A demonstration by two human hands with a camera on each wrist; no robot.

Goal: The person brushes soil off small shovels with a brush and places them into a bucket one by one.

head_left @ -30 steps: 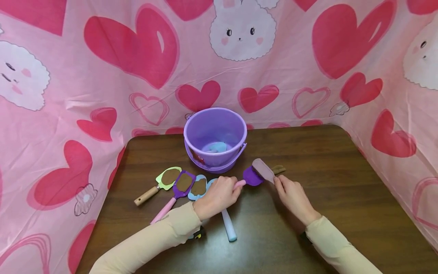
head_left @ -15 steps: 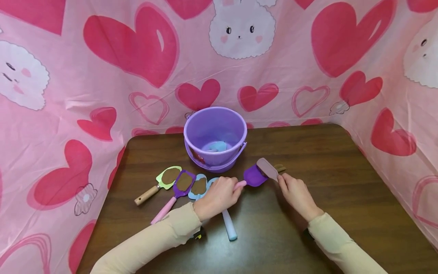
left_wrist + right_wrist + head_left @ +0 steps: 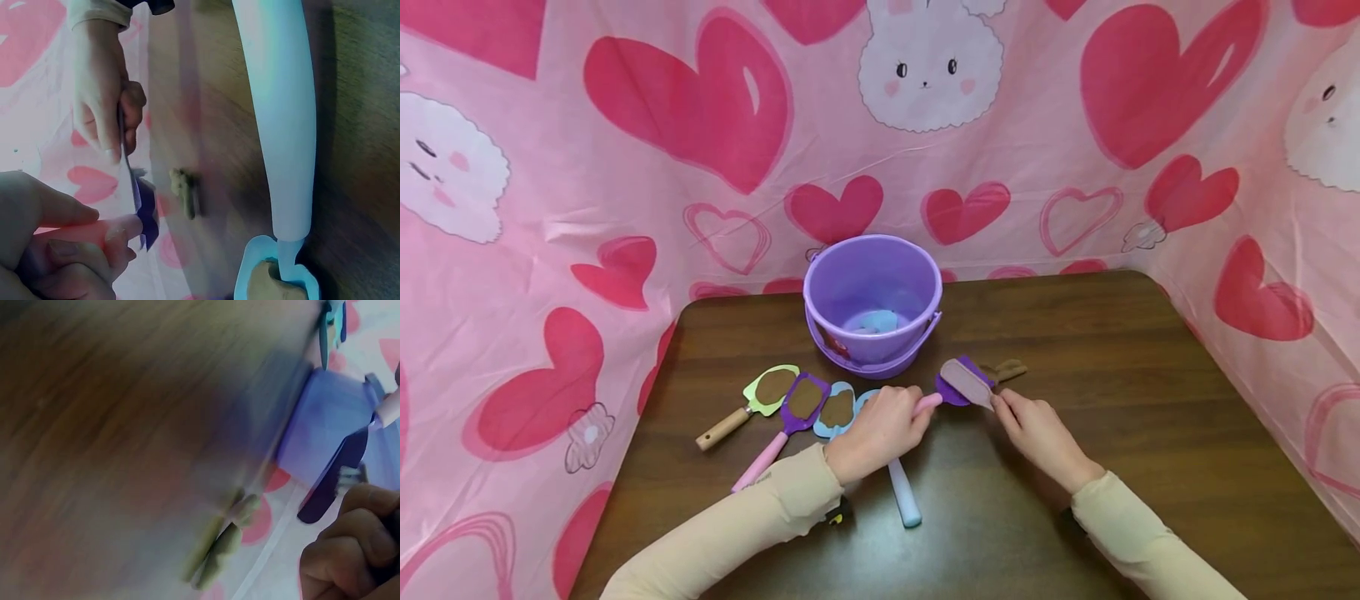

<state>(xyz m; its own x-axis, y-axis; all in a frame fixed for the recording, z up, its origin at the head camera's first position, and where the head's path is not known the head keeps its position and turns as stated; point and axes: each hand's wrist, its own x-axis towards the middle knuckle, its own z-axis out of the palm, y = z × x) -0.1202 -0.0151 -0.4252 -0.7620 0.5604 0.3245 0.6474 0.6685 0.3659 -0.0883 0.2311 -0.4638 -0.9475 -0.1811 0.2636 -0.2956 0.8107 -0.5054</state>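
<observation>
My left hand (image 3: 878,433) grips the pink handle of a purple toy shovel (image 3: 957,400), its blade raised off the table. A flat mauve paddle-shaped tool (image 3: 966,382) lies across that blade, partly covering it. My right hand (image 3: 1037,435) pinches the tool's narrow end. In the left wrist view the tool (image 3: 128,165) appears edge-on beside the purple blade (image 3: 147,215); whether they touch is unclear. Brown clay-like strips (image 3: 1011,369) lie on the table just beyond, and also show in the right wrist view as long strips (image 3: 225,544).
A purple bucket (image 3: 868,354) with light blue items inside stands behind the hands. To the left lie a green-framed tool with wooden handle (image 3: 722,428), a purple one with pink handle (image 3: 762,460) and light blue ones (image 3: 904,493), brown lumps on their heads. Heart-patterned cloth surrounds the table.
The mauve tool shifts right across the purple blade, then back left and nearer to me, with my right hand. My left hand stays almost still.
</observation>
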